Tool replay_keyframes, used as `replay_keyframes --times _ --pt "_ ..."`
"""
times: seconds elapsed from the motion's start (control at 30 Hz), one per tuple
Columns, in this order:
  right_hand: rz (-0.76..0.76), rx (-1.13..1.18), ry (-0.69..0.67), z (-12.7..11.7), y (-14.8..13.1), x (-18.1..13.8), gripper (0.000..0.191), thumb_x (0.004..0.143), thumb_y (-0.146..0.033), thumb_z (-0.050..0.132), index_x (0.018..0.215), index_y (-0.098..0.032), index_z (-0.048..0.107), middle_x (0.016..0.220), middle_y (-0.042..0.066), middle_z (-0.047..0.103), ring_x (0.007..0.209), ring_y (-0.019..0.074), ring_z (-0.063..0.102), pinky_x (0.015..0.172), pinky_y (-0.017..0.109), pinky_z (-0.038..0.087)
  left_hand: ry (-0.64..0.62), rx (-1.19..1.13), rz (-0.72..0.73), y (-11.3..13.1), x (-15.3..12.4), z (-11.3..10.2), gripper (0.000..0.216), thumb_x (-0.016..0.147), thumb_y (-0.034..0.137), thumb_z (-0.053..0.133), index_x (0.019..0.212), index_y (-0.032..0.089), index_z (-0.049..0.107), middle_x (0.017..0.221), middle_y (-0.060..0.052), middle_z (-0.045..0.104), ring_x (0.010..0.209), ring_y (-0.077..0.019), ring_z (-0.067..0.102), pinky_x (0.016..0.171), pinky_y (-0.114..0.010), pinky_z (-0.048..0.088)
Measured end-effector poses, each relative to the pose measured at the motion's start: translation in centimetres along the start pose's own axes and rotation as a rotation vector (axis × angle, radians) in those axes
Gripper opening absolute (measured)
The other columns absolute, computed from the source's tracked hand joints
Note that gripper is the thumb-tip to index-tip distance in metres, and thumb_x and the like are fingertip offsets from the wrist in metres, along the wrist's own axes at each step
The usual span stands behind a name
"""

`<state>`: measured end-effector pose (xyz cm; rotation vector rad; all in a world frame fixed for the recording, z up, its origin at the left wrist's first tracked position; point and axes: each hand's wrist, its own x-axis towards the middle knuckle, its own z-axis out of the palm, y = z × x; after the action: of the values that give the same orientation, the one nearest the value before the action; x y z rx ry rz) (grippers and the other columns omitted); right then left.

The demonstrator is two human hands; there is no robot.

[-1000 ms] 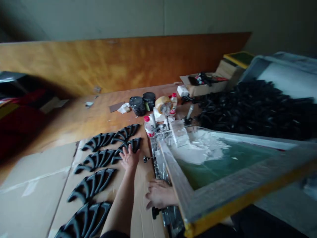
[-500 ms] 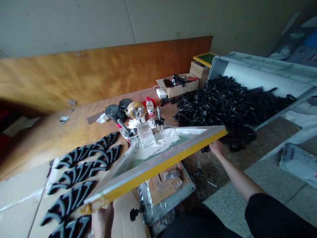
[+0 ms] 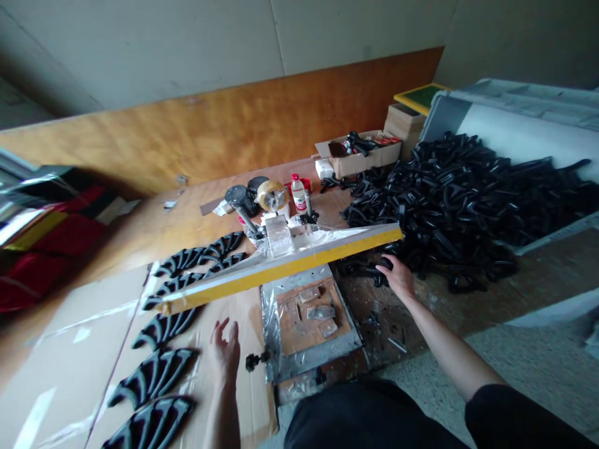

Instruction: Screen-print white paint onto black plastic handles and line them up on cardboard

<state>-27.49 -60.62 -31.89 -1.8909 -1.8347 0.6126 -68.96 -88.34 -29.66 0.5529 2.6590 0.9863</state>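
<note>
A screen-printing frame (image 3: 281,269) with a yellow front edge stands raised on its hinge clamps, clear of both hands. White ink or film shows on its mesh behind the edge. Below it lies the print base (image 3: 309,312), a metal-rimmed board with small blocks on it. My left hand (image 3: 224,349) hovers over the cardboard left of the base, fingers apart, holding nothing. At the near side of the heap, my right hand (image 3: 397,276) has its fingers closed around a black curved plastic part (image 3: 385,262).
Several rows of black curved parts (image 3: 159,374) lie on cardboard at left. A large heap of black parts (image 3: 449,206) spills from a grey bin (image 3: 510,131). Farther back are a bottle (image 3: 298,194), a tape roll (image 3: 272,196) and an open carton (image 3: 365,162).
Both hands have let go of the frame, which now sits higher. My right hand has gone to the black parts, and my left has opened beneath the frame's left end. The view has shifted left.
</note>
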Motion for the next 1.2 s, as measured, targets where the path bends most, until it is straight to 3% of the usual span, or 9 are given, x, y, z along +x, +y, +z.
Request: replay_keyframes --times 0.1,0.23,0.33,0.47,0.73,0.87,1.0,1.1,1.2 --pt "-0.211 0.085 0.011 -1.7 -2.4 -0.4 0.042 0.077 -0.042 0.069 0.111 -0.019 0.060 0.098 0.008 0.069 0.090 0.0255 0.065 0.079 0.035 0.048 0.020 -0.117 0.024 1.1 -0.9 -0.2 0.044 0.086 0.044 0.052 0.120 0.018 0.061 0.147 -0.014 0.046 0.120 -0.0286 0.057 0.096 -0.040 0.047" --pt "-0.781 0.048 -0.364 -2.2 -9.4 -2.5 0.015 0.079 -0.020 0.063 0.094 -0.021 0.066 0.098 0.004 0.065 0.091 0.0186 0.063 0.082 0.028 0.045 0.062 -0.228 0.072 2.9 -1.0 -0.1 0.036 0.086 0.038 0.055 0.114 0.018 0.064 0.144 -0.015 0.050 0.127 -0.0278 0.052 0.099 -0.039 0.047" --pt "-1.084 -0.121 -0.690 0.0 -14.9 -5.4 0.027 0.077 -0.007 0.056 0.092 -0.025 0.069 0.094 0.001 0.065 0.083 0.0154 0.063 0.071 0.023 0.043 0.053 -0.307 0.165 4.2 -0.4 0.4 0.037 0.087 0.040 0.055 0.115 0.017 0.064 0.144 -0.015 0.050 0.129 -0.0270 0.050 0.100 -0.039 0.046" --pt "-1.231 -0.304 -0.796 5.0 -18.8 -8.4 0.035 0.079 -0.006 0.054 0.104 -0.026 0.070 0.093 0.005 0.064 0.084 0.0173 0.063 0.069 0.024 0.043 0.041 -0.363 0.265 5.2 0.2 0.8 0.039 0.087 0.043 0.056 0.118 0.019 0.063 0.145 -0.014 0.048 0.131 -0.0254 0.048 0.100 -0.039 0.046" --pt "-1.185 -0.154 -0.593 7.7 -17.7 -9.9 0.036 0.088 -0.015 0.056 0.123 -0.020 0.064 0.124 0.013 0.061 0.113 0.0227 0.057 0.098 0.036 0.044 0.094 -0.456 0.252 7.7 -0.5 -2.1 0.033 0.085 0.039 0.060 0.109 0.017 0.066 0.138 -0.015 0.054 0.124 -0.0260 0.054 0.097 -0.039 0.049" --pt "-1.382 -0.166 -0.597 9.0 -16.2 -11.6 0.058 0.091 -0.041 0.058 0.143 -0.019 0.046 0.152 0.012 0.038 0.141 0.0292 0.032 0.115 0.051 0.025 0.087 -0.651 0.367 12.7 -1.0 -3.6 0.042 0.086 0.049 0.056 0.109 0.015 0.065 0.113 -0.012 0.067 0.108 -0.0232 0.062 0.088 -0.036 0.054" --pt "-1.368 -0.204 -0.629 10.3 -14.4 -12.8 0.074 0.088 -0.054 0.057 0.147 -0.012 0.039 0.155 0.016 0.029 0.145 0.0302 0.022 0.118 0.053 0.018 -0.086 -0.892 0.445 17.9 -2.5 -4.4 0.052 0.093 0.055 0.039 0.116 0.017 0.063 0.115 -0.010 0.066 0.110 -0.0219 0.062 0.087 -0.035 0.056" --pt "-1.425 -0.164 -0.681 9.2 -13.7 -13.0 0.062 0.090 -0.050 0.057 0.138 -0.010 0.052 0.148 0.017 0.040 0.141 0.0288 0.033 0.116 0.051 0.026 -0.153 -0.917 0.422 19.3 -3.6 -4.7 0.057 0.095 0.058 0.029 0.116 0.018 0.064 0.121 -0.010 0.064 0.115 -0.0223 0.060 0.090 -0.037 0.054" --pt "-1.456 -0.114 -0.622 6.4 -13.1 -11.4 0.027 0.092 -0.034 0.058 0.108 -0.018 0.071 0.119 0.008 0.068 0.121 0.0195 0.058 0.108 0.042 0.041 -0.209 -0.888 0.439 18.2 -4.5 -4.8 0.057 0.095 0.057 0.028 0.105 0.016 0.066 0.128 -0.011 0.062 0.120 -0.0228 0.058 0.099 -0.041 0.049"
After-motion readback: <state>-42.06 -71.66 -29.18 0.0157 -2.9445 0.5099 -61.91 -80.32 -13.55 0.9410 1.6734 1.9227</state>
